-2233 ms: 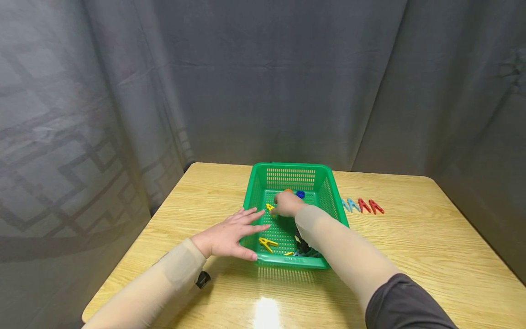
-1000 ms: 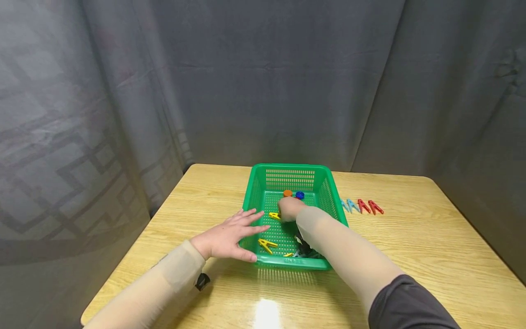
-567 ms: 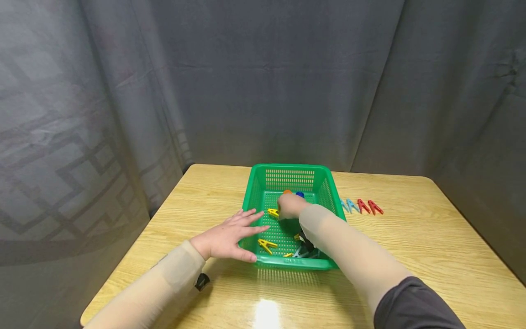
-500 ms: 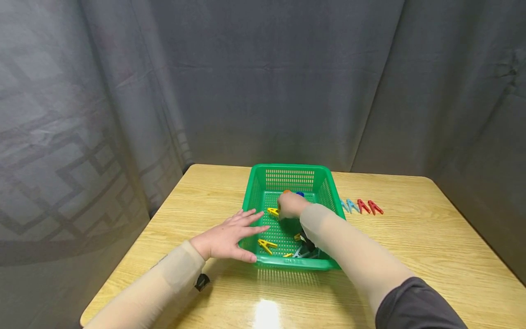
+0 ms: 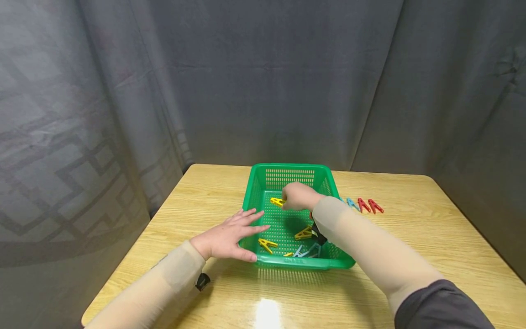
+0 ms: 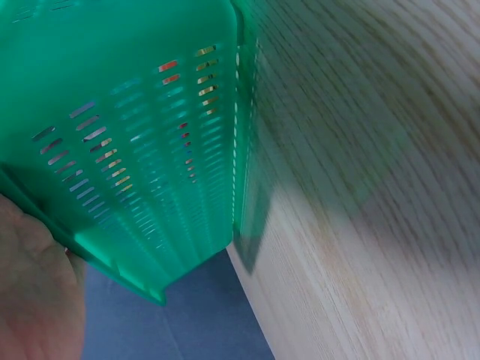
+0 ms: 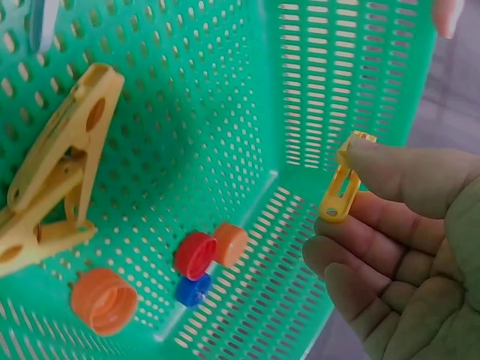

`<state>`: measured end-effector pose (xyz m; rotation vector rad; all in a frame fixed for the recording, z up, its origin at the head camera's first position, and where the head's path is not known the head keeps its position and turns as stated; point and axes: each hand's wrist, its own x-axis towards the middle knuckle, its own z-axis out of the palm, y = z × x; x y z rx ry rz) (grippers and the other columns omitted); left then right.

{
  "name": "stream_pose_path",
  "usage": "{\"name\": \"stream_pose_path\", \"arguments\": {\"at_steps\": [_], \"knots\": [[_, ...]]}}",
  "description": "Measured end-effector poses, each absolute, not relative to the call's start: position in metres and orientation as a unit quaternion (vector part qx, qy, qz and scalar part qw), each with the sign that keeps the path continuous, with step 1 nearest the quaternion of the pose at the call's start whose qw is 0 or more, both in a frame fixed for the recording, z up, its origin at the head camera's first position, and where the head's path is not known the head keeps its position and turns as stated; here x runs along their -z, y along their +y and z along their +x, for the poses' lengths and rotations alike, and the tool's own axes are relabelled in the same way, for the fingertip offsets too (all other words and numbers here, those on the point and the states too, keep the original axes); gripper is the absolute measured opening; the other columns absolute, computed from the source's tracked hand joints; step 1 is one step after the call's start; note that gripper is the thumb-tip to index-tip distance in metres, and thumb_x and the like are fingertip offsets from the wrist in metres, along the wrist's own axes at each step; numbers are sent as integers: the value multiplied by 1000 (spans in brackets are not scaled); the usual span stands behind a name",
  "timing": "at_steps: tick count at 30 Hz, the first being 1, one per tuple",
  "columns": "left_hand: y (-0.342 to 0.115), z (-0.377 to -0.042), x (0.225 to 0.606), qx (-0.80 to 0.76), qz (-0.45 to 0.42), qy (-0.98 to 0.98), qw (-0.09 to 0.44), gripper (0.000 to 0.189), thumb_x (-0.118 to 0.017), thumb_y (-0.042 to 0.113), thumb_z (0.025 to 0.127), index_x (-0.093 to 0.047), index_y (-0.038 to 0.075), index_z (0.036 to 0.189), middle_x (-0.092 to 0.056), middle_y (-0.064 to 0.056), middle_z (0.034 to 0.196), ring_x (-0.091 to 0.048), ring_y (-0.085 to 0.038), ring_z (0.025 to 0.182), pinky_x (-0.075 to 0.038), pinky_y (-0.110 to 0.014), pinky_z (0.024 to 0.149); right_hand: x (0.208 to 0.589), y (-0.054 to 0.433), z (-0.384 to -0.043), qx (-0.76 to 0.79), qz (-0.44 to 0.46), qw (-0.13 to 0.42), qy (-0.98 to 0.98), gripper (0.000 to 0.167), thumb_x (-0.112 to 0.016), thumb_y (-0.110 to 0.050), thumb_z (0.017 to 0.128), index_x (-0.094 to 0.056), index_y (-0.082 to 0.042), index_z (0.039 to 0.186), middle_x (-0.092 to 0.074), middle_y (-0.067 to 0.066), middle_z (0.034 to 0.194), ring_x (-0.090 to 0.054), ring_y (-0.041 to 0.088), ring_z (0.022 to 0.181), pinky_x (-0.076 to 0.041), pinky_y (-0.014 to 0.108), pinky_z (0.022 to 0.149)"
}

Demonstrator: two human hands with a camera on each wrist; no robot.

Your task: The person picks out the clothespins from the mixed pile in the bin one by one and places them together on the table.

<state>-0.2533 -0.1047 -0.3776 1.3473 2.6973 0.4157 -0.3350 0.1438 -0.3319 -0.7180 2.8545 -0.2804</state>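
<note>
My right hand is over the green basket, pinching a yellow clothespin between thumb and fingers. In the right wrist view, this clothespin overlaps the basket's wall. My left hand rests at the basket's left rim with its fingers spread. Inside the basket lie a yellow clothespin near the front left, overlapping yellow clothespins, and light blue clothespins at the front. Orange caps, a red cap and a blue cap also show in the right wrist view.
On the wooden table, right of the basket, red clothespins stand in a row with light blue clothespins, partly hidden by the right forearm. A grey curtain hangs behind the table.
My right hand has taken hold of the yellow clothespin and moved it up and slightly right, with the forearm shifting right. More of the clothespins at the basket's front now show. The left hand stays put.
</note>
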Motion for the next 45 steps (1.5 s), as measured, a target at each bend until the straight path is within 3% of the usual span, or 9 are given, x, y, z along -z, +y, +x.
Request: {"name": "stream_pose_path", "arguments": {"at_steps": [7, 14, 25, 26, 28, 30, 32, 38, 45], "knots": [[-104, -253, 378, -139, 444, 884, 45, 78, -56, 65, 85, -37, 25, 149, -11, -2, 161, -6, -28, 147, -7, -50, 116, 319, 159, -330, 132, -236, 90, 959, 23, -73, -20, 85, -73, -6, 103, -69, 7, 105, -62, 21, 87, -52, 38, 79], [-103, -255, 378, -134, 438, 887, 53, 79, -56, 65, 84, -36, 25, 150, -9, 1, 161, -3, -23, 148, -5, -47, 117, 306, 181, -329, 151, -238, 71, 957, 10, -72, -18, 85, -69, -10, 79, -53, -3, 71, -40, 14, 62, -36, 29, 58], [-103, -254, 378, -134, 434, 889, 57, 79, -56, 65, 84, -35, 28, 150, -8, 2, 161, -1, -22, 148, -4, -46, 117, 295, 225, -325, 164, -254, 30, 953, 40, -70, -17, 87, -38, -15, 61, -23, -3, 62, -22, 14, 57, -22, 31, 56], [-102, -254, 377, -134, 432, 890, 58, 79, -56, 65, 84, -35, 28, 150, -7, 3, 161, 0, -21, 148, -4, -46, 117, 294, 229, -324, 164, -253, 24, 953, 35, -70, -17, 87, -45, -14, 62, -31, -5, 61, -28, 13, 57, -28, 30, 56], [-102, -254, 378, -134, 432, 890, 59, 79, -56, 65, 84, -35, 28, 150, -7, 3, 161, 0, -21, 147, -4, -46, 117, 292, 237, -322, 168, -246, 18, 954, 23, -70, -18, 87, -59, -9, 68, -50, -2, 65, -41, 13, 60, -40, 32, 61], [-102, -254, 378, -135, 433, 889, 58, 79, -56, 65, 84, -35, 27, 150, -7, 3, 161, 0, -21, 147, -4, -46, 117, 291, 246, -320, 173, -234, 17, 957, 15, -70, -18, 87, -70, -2, 86, -64, 7, 80, -53, 18, 70, -48, 39, 71], [-102, -255, 378, -135, 434, 889, 56, 79, -56, 65, 84, -35, 28, 150, -8, 3, 161, -1, -22, 147, -4, -46, 117, 290, 255, -319, 177, -225, 12, 958, 26, -70, -18, 87, -71, 1, 105, -69, 15, 101, -62, 24, 85, -50, 48, 82], [-103, -254, 379, -137, 439, 887, 51, 79, -56, 65, 84, -36, 26, 150, -10, 0, 161, -3, -25, 147, -7, -49, 117, 291, 278, -318, 184, -194, 9, 963, 33, -68, -20, 89, -68, 5, 111, -68, 20, 107, -64, 30, 90, -52, 48, 79], [-102, -254, 379, -137, 439, 886, 53, 80, -57, 65, 84, -36, 25, 150, -9, 1, 161, -4, -25, 147, -6, -48, 117, 299, 306, -319, 191, -160, 16, 968, 36, -66, -20, 90, -65, 10, 111, -67, 21, 102, -62, 27, 83, -54, 44, 70]]}}
